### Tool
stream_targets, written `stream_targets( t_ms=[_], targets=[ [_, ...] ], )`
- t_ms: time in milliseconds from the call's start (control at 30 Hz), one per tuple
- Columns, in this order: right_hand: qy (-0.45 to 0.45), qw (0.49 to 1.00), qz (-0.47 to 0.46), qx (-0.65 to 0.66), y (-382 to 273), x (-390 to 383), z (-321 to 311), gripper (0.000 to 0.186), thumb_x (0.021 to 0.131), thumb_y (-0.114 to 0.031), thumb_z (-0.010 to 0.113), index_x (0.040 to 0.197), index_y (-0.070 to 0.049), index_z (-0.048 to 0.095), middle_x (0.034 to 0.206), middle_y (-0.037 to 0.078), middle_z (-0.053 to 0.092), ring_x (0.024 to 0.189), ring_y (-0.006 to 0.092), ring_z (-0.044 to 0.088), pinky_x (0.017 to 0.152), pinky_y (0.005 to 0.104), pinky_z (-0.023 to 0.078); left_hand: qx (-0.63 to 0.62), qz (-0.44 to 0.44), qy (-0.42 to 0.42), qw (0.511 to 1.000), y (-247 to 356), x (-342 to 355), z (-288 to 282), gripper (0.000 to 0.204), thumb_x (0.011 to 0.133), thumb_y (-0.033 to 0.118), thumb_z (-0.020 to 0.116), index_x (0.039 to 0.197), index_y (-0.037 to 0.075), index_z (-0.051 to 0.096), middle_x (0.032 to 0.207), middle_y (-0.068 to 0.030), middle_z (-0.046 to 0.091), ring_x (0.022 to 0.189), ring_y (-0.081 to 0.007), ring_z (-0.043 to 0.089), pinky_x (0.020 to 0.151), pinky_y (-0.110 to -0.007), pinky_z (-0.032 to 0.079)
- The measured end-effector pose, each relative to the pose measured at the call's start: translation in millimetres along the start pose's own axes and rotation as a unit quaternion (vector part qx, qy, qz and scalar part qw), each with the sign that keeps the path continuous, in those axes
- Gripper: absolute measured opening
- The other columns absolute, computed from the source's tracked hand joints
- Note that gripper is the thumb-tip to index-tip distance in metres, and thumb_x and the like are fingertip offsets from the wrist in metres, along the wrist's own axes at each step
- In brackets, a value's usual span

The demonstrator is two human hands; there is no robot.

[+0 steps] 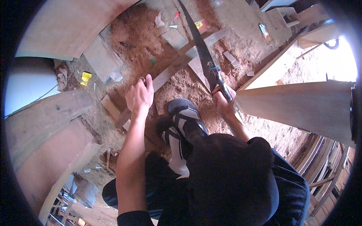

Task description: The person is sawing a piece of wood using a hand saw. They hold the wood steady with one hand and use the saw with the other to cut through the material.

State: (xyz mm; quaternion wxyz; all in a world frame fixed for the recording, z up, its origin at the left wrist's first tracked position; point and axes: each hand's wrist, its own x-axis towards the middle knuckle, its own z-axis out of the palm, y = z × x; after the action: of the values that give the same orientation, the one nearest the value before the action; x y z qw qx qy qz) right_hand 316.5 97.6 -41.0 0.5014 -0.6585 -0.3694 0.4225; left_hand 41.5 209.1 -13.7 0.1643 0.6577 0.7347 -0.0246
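My right hand (225,102) is closed around the dark handle of a handsaw (201,47). Its long toothed blade points away from me, crossing above a long wooden strip (167,77) near the floor. My left hand (139,95) has curled fingers and a raised thumb, and it overlaps the near-left part of this strip. Whether the fingers grip anything is hidden from view. Beside the strip, close to me, is my sandalled foot (184,111). Short board offcuts (175,39) lie under and around the strip's far half.
Sawdust (132,35) covers the floor. Large wooden panels (75,26) stand at the far left, with a thick beam (49,109) nearer. To the right, a wide board (298,107) juts toward my right arm. Stacked strips (318,158) lie at the near right. Yellow packets (86,78) are scattered about.
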Motion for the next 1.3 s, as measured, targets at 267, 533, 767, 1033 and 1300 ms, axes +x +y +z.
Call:
stream_targets(
  t_ms=[267,533,767,1033,1300],
  targets=[
    [0.028,0.999,-0.023,0.029,2,8,-3,0.006,0.076,0.0,0.053,0.074,0.0,0.058,0.055,0.0,0.048,0.045,0.0064,0.039,0.041,0.0244,0.027,0.016,0.019,0.008,1.0,0,1,0,0.06,0.099,0.05,0.03,0.092,0.005,0.069,0.078,-0.0224,0.069,0.083,-0.0364,0.068,0.085,-0.045,0.049],
    [0.056,0.998,0.029,0.022,-24,6,11,0.008,0.077,0.002,0.051,0.073,0.0,0.058,0.054,-0.001,0.045,0.043,0.0055,0.036,0.04,0.024,0.024,0.013,0.016,0.02,1.0,-4,1,2,0.061,0.099,0.05,0.03,0.09,0.004,0.069,0.077,-0.0225,0.069,0.081,-0.037,0.068,0.087,-0.045,0.048],
    [0.093,0.993,-0.062,0.045,-40,12,15,0.007,0.078,0.0,0.051,0.074,0.001,0.056,0.055,0.0,0.044,0.043,0.0059,0.035,0.04,0.0241,0.023,0.031,0.016,-0.011,0.999,2,0,-9,0.062,0.099,0.05,0.031,0.082,0.003,0.069,0.075,-0.0234,0.068,0.077,-0.0376,0.068,0.084,-0.045,0.049],
    [0.062,0.997,-0.025,0.05,-6,4,15,0.008,0.08,-0.002,0.051,0.076,0.0,0.057,0.056,0.001,0.046,0.043,0.0064,0.035,0.04,0.0246,0.024,-0.002,0.016,0.004,1.0,-2,1,-5,0.061,0.099,0.05,0.032,0.085,0.004,0.07,0.075,-0.0227,0.068,0.078,-0.036,0.069,0.083,-0.044,0.051],
    [-0.092,0.991,-0.032,-0.087,-55,-45,30,0.01,0.074,-0.01,0.055,0.073,-0.001,0.059,0.063,0.004,0.055,0.059,0.0119,0.052,0.054,0.0292,0.041,0.014,0.051,0.066,0.996,-7,-1,-4,0.062,0.099,0.049,0.032,0.082,0.003,0.07,0.075,-0.0221,0.069,0.077,-0.0358,0.07,0.081,-0.045,0.051]
  ],
)
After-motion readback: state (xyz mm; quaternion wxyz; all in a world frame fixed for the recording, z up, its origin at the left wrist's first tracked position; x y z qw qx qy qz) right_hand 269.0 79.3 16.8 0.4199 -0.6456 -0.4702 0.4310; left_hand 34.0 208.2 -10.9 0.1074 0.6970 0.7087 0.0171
